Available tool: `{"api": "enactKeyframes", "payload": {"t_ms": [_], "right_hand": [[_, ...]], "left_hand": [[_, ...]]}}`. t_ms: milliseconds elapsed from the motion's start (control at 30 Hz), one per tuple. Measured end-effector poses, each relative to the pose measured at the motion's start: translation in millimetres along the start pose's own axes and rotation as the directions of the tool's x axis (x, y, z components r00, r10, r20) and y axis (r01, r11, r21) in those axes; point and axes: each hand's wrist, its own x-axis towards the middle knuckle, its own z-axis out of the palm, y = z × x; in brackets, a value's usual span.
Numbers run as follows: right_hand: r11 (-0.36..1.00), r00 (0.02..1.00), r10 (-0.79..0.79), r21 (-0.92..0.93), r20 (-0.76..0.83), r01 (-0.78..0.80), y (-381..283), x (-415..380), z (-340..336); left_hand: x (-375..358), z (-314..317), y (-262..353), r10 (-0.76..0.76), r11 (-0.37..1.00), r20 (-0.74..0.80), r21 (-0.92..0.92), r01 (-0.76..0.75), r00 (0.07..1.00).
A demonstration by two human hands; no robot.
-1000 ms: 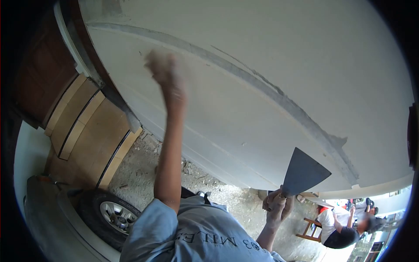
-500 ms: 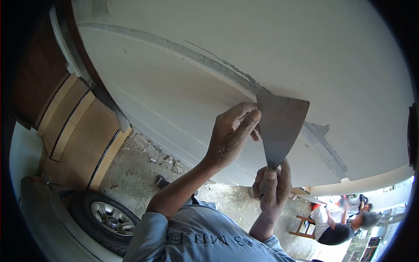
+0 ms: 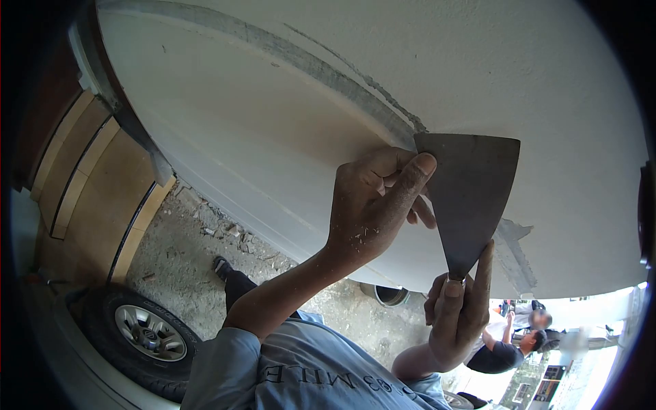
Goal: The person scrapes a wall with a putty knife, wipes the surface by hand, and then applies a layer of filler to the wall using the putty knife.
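Observation:
A wide metal scraper (image 3: 475, 191) is raised in front of the pale wall (image 3: 225, 102), its broad edge up. My right hand (image 3: 459, 311) is closed round the narrow lower end of the scraper; the handle is mostly hidden in the fingers. At the blade's left upper corner, my left hand (image 3: 386, 198) pinches the edge between thumb and fingers. Pale dust marks the left hand and wrist. A grey strip (image 3: 301, 61) with a rough dark crack beside it runs across the wall behind the blade.
Tiled steps (image 3: 102, 184) lie at the left, above a vehicle wheel (image 3: 150, 333). Rubble (image 3: 212, 222) lines the wall's foot. A round container (image 3: 389, 295) stands behind my arms. Other people (image 3: 502, 352) are at the lower right.
The scraper and both hands have moved right and appear larger. The view has shifted, the wheel and steps now sit further left, and the round container shows more fully.

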Motion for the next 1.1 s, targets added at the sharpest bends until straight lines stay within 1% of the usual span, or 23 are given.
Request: {"api": "enactKeyframes", "payload": {"t_ms": [33,133,233,333,433,533,633,733,833,933,967,1033,1100], "right_hand": [[0.999,1.0,-0.009,-0.045,-0.01,0.009,0,0,1],[0.973,1.0,-0.001,-0.229,0.027,0.007,-8,5,4],[0.985,0.999,-0.033,-0.169,0.036,0.038,-8,5,0],[0.975,0.996,-0.062,-0.211,0.057,0.073,-11,5,-7],[0.981,0.995,-0.062,-0.177,0.08,0.075,-12,4,-14],[0.992,0.993,-0.074,-0.099,0.089,0.083,-13,4,-17],[0.991,0.994,-0.072,-0.11,0.076,0.08,-11,1,-16],[0.975,0.992,-0.129,-0.18,0.002,0.128,-3,-1,-7],[0.972,0.992,-0.129,-0.202,-0.013,0.124,-2,0,0],[0.981,0.996,-0.093,-0.173,-0.013,0.089,2,0,7],[0.981,0.994,-0.105,-0.166,-0.008,0.102,4,0,9],[0.98,0.992,-0.127,-0.157,-0.001,0.125,6,1,11],[0.989,0.993,-0.114,-0.097,-0.026,0.111,9,-1,10]], "left_hand": [[0,1,0,0.008,1.0,-0.012,-0.017,-0.009,1.0],[2,0,1,-0.006,0.999,-0.079,-0.037,0.003,0.997],[2,2,-2,0.01,0.998,-0.096,-0.057,-0.016,0.995],[1,0,-1,-0.025,0.997,-0.038,-0.069,0.022,0.999],[2,-5,2,-0.062,0.996,0.048,-0.055,0.064,0.997],[4,-3,4,-0.025,1.0,0.102,-0.003,0.026,0.994],[4,-2,6,-0.054,0.997,0.09,-0.048,0.059,0.994],[3,-3,3,-0.057,0.993,0.09,-0.101,0.066,0.994],[3,-4,1,-0.041,0.993,0.058,-0.108,0.047,0.997],[3,-2,-2,-0.013,0.997,0.001,-0.072,0.013,1.0],[3,-3,-2,-0.018,0.997,-0.009,-0.073,0.017,1.0],[3,-3,-1,-0.03,0.997,-0.025,-0.078,0.028,0.999],[2,-2,-2,-0.03,0.998,-0.015,-0.062,0.029,0.999]]}}
